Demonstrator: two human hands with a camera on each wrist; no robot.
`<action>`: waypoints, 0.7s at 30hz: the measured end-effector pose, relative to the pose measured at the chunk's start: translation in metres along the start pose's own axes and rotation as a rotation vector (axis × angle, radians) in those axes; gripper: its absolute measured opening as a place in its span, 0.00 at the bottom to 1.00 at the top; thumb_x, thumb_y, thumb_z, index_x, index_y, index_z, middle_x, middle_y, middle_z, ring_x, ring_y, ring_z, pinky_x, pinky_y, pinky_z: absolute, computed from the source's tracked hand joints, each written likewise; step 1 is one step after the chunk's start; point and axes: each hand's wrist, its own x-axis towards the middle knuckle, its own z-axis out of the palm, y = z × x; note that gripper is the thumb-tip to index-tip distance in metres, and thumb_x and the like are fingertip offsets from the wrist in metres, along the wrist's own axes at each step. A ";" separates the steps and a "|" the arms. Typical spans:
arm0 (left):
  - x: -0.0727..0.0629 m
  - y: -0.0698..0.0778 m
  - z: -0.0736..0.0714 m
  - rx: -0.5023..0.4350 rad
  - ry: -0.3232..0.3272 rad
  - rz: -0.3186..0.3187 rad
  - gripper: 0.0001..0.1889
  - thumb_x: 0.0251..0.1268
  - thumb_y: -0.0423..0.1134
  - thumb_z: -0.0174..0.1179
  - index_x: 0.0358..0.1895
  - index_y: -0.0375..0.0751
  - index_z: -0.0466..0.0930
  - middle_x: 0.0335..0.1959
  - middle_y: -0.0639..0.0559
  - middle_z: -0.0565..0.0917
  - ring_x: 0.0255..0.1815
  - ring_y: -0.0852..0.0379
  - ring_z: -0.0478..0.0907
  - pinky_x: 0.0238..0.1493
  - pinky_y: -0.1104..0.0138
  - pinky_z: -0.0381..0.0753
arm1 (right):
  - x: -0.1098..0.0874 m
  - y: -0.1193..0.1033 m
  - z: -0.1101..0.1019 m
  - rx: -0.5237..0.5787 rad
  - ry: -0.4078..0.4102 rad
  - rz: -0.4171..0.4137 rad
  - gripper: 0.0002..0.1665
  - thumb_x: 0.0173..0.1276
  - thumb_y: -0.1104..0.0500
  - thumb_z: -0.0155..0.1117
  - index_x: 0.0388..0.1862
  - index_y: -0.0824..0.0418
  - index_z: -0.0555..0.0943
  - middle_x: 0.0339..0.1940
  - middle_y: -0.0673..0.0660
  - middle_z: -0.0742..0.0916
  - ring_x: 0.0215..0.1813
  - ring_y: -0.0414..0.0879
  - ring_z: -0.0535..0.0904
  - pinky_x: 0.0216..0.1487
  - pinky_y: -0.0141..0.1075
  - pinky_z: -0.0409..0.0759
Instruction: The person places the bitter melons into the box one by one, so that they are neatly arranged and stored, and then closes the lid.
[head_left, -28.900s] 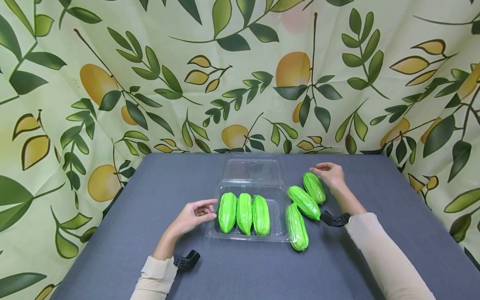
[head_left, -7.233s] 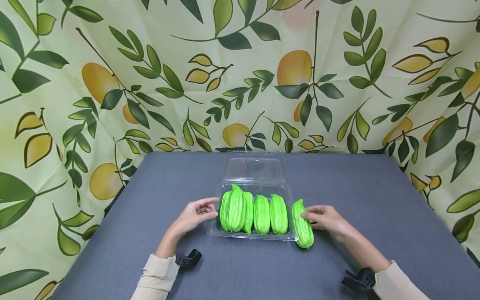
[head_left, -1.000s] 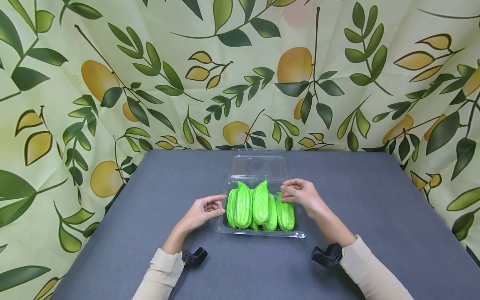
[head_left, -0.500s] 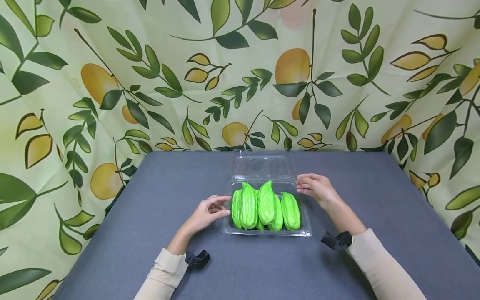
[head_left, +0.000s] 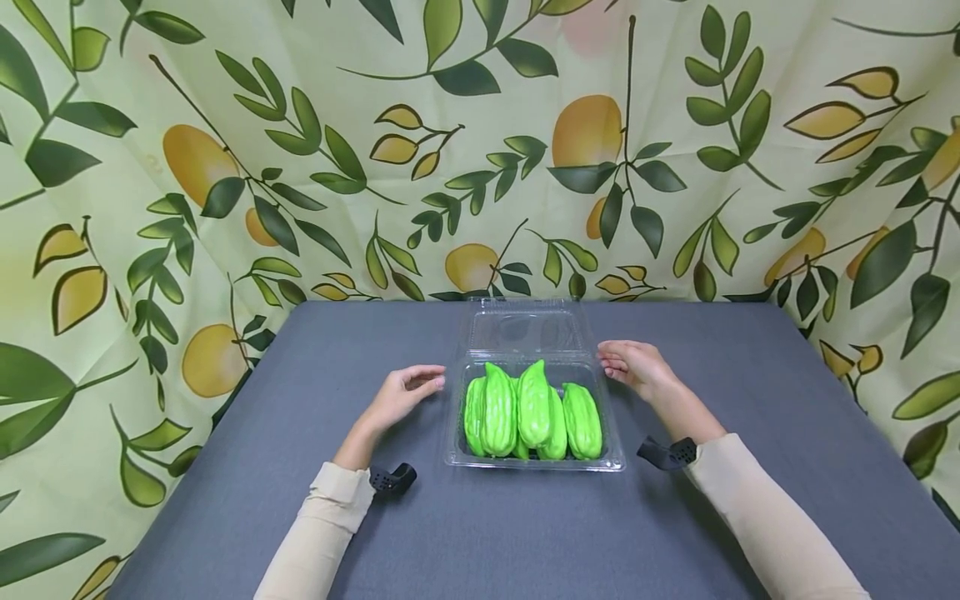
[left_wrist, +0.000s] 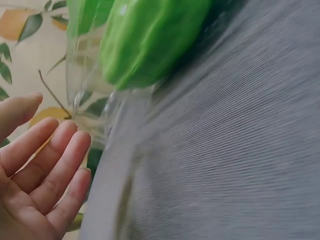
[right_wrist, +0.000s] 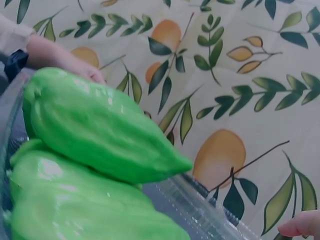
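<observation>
A clear plastic clamshell box (head_left: 534, 466) lies on the table with its lid (head_left: 523, 329) folded back. Several bright green, ridged gourds like bitter melons fill it; two, a left one (head_left: 498, 412) and a middle one (head_left: 534, 408), lie on top of others. The rightmost gourd (head_left: 582, 423) rests by the right wall. Left of the box, my left hand (head_left: 401, 396) holds nothing, its fingers spread in the left wrist view. My right hand (head_left: 637, 367) is empty too, fingers loosely bent near the box's right hinge corner. Only a fingertip (right_wrist: 302, 225) shows in the right wrist view.
The grey cloth-covered table (head_left: 510, 533) extends around the box on all sides. Behind it hangs a curtain (head_left: 480, 167) printed with leaves and orange fruit. Black devices sit on both wrists, the left one (head_left: 393, 479) and the right one (head_left: 667, 452).
The three gourds once lying right of the box are now inside. Over the last second the right hand let go of the rightmost gourd, the box shifted right, and the left hand drew away.
</observation>
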 end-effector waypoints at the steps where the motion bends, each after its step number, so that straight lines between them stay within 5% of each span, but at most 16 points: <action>1: 0.004 -0.001 -0.002 -0.006 0.003 -0.002 0.19 0.69 0.36 0.56 0.58 0.26 0.75 0.54 0.29 0.81 0.47 0.59 0.84 0.51 0.70 0.81 | 0.002 0.000 0.000 -0.007 0.010 0.006 0.08 0.71 0.64 0.54 0.46 0.65 0.74 0.24 0.43 0.83 0.27 0.32 0.78 0.32 0.22 0.79; 6: 0.023 -0.003 -0.008 -0.042 0.010 -0.024 0.19 0.72 0.34 0.53 0.58 0.22 0.73 0.52 0.26 0.80 0.49 0.45 0.85 0.55 0.56 0.82 | 0.012 0.001 -0.001 -0.005 0.041 0.055 0.10 0.71 0.64 0.55 0.49 0.65 0.72 0.22 0.43 0.82 0.26 0.32 0.78 0.31 0.22 0.79; 10: 0.036 -0.004 -0.009 -0.044 0.020 -0.068 0.19 0.73 0.35 0.51 0.59 0.23 0.73 0.52 0.27 0.81 0.47 0.49 0.86 0.55 0.59 0.82 | 0.016 0.002 -0.001 0.003 0.047 0.079 0.07 0.71 0.63 0.55 0.46 0.62 0.72 0.21 0.43 0.83 0.27 0.32 0.79 0.32 0.23 0.80; 17: 0.057 -0.005 -0.008 -0.152 0.037 -0.189 0.21 0.73 0.38 0.53 0.60 0.26 0.73 0.51 0.33 0.84 0.37 0.69 0.83 0.54 0.65 0.83 | 0.023 0.001 -0.001 -0.031 0.038 0.068 0.31 0.73 0.60 0.52 0.70 0.73 0.61 0.24 0.43 0.85 0.30 0.31 0.82 0.36 0.24 0.82; 21: 0.063 -0.001 -0.005 -0.136 0.041 -0.203 0.21 0.72 0.38 0.54 0.60 0.26 0.73 0.51 0.33 0.84 0.36 0.69 0.83 0.53 0.66 0.83 | 0.025 0.001 0.001 -0.044 0.061 0.067 0.33 0.73 0.60 0.52 0.71 0.74 0.59 0.23 0.43 0.84 0.29 0.31 0.82 0.36 0.24 0.82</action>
